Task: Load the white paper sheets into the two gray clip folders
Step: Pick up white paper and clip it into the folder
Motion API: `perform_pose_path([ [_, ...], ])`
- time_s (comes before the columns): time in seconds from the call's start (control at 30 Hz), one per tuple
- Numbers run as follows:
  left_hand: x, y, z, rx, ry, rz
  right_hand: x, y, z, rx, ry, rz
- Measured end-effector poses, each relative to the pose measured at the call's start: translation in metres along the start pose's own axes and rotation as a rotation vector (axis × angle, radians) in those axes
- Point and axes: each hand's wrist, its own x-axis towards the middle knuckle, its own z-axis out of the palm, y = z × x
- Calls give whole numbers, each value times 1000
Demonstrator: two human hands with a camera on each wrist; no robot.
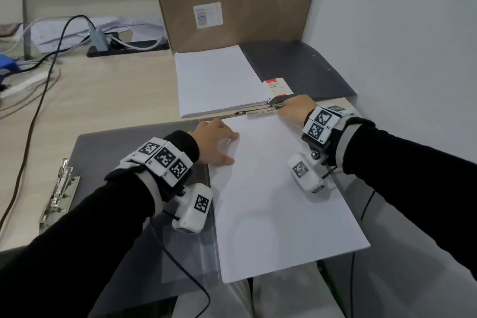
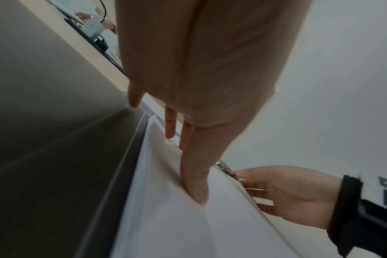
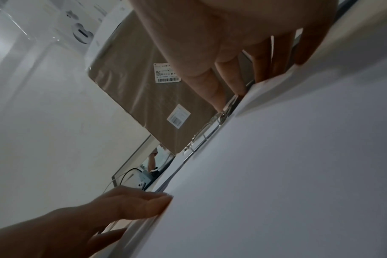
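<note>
1. A person's left hand (image 1: 215,141) lies flat, fingers straight and spread, on the far-left corner of a stack of white paper sheets (image 1: 278,193) in an open gray clip folder (image 1: 144,188) at the desk's near edge; the folder and the sheets overhang that edge.

2. The right hand (image 1: 296,108) is at the far-right corner of the same stack, fingers curled down at the metal clip (image 1: 260,111) along the stack's far edge. Whether they grip the clip or merely press it cannot be told.

3. In the left wrist view, the thumb (image 2: 196,183) presses into the paper, denting it.

4. The folder's open cover lies to the left, with a second metal clip (image 1: 58,191) at its left edge.

5. Farther back on the desk (image 1: 108,90), a thicker pile of white sheets (image 1: 219,80) lies in the second gray clip folder (image 1: 304,70), whose cover is spread toward the right edge, beside the wall.

6. A brown cardboard box (image 1: 232,0) stands upright behind that pile; cables (image 1: 49,64) trail across the desk's far-left corner.
</note>
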Motion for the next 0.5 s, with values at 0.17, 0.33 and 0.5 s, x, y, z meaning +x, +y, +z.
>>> perform_pose_path([
  [0.17, 1, -6, 4, -27, 16, 15, -14, -4, 1, 157, 144, -155],
  [0.33, 2, -8, 4, -1, 20, 25, -33, -29, 4, 71, 24, -375],
  [0.5, 4, -12, 9, 11, 5, 8, -28, -45, 16, -207, -76, -440],
])
